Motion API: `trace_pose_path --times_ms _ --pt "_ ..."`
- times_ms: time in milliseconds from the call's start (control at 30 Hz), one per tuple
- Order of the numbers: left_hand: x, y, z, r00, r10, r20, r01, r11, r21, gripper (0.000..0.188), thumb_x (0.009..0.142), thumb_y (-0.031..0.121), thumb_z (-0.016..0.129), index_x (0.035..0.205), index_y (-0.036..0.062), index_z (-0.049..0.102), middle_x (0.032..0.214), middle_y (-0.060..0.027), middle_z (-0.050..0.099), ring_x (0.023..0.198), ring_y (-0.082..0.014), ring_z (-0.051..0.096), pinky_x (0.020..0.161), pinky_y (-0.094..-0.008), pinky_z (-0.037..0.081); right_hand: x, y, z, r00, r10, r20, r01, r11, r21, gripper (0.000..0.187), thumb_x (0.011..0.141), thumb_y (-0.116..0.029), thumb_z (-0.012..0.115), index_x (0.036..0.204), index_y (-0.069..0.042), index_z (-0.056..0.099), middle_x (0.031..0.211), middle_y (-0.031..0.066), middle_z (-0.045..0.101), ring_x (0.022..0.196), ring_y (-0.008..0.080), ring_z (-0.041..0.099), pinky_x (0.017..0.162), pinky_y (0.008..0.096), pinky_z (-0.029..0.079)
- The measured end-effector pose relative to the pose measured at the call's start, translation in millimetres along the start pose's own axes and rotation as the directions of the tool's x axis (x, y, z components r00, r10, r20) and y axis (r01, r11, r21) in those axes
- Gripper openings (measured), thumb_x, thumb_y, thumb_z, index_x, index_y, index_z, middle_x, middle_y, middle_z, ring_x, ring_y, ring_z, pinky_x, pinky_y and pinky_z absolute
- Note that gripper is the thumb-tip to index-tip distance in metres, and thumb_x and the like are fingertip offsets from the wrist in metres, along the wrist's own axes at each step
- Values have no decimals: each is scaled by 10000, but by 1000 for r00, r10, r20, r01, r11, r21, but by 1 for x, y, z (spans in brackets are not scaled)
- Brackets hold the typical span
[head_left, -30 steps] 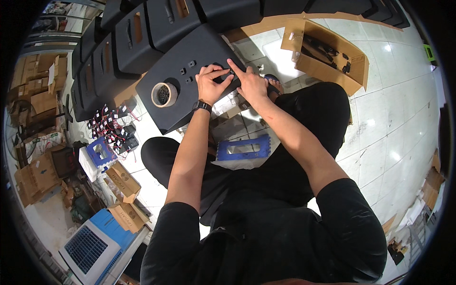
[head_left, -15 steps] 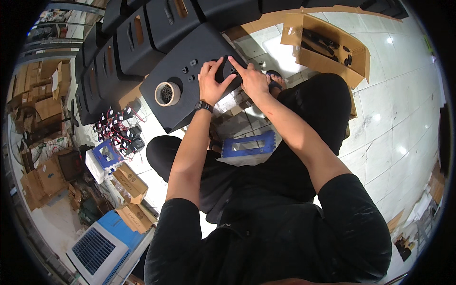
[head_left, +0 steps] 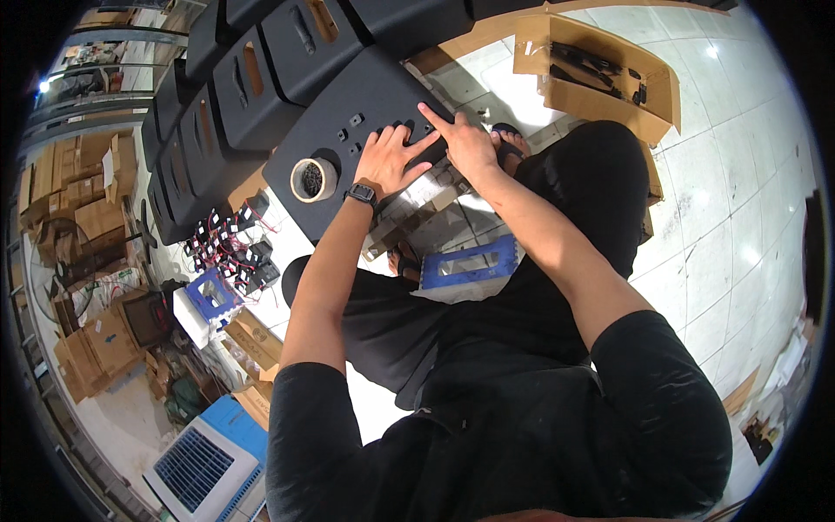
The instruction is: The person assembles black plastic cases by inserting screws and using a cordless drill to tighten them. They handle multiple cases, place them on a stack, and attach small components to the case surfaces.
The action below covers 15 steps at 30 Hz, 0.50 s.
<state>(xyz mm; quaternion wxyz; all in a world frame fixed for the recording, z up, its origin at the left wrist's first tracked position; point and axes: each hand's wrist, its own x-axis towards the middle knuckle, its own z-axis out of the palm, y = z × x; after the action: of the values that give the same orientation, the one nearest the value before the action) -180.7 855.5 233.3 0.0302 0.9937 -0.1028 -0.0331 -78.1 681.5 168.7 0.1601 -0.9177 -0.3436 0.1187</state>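
A black box with a flat textured top [head_left: 378, 91], perhaps a speaker cabinet, lies in front of me. My left hand [head_left: 390, 163] rests on its near part, fingers and thumb spread, holding nothing visible. Beside it my right hand [head_left: 470, 146] touches the box's right edge, its index finger stretched out and its other fingers partly hidden. A small dark part [head_left: 426, 125] shows between the hands. Several small black square pieces, one of them a block [head_left: 342, 135], sit left of my left hand. Nearer the left edge stands a round tan cup [head_left: 329, 184] of dark screws [head_left: 310, 179].
More black cabinets [head_left: 252, 83] stand behind and left. At the right is an open carton [head_left: 657, 109] with black parts. Wired black components [head_left: 230, 248] and a blue frame [head_left: 213, 293] lie on the left floor. Another blue-framed piece [head_left: 470, 264] lies between my legs.
My left hand has drawn back toward me, away from the far right edge, and spread its fingers. The right hand has shifted slightly, its index finger still extended. The view has tilted a little.
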Motion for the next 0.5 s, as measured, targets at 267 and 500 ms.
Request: trace_pose_path --times_ms 267,500 --pt "-7 1 10 998 19 -64 -18 1000 20 571 982 527 600 1528 368 545 1120 -98 574 1010 -277 523 834 -402 405 -7 -3 -5 999 -7 43 8 1000 -26 1158 832 -77 812 1659 -484 110 1064 173 603 760 323 748 628 446 606" --pt "-14 11 10 997 -40 -71 44 997 65 613 971 573 592 1548 379 516 1139 -85 576 1041 -265 522 853 -399 408 -10 -5 -7 998 -12 66 13 1000 -8 1172 826 -97 828 1658 -479 95 1092 203 608 854 375 748 713 459 628"
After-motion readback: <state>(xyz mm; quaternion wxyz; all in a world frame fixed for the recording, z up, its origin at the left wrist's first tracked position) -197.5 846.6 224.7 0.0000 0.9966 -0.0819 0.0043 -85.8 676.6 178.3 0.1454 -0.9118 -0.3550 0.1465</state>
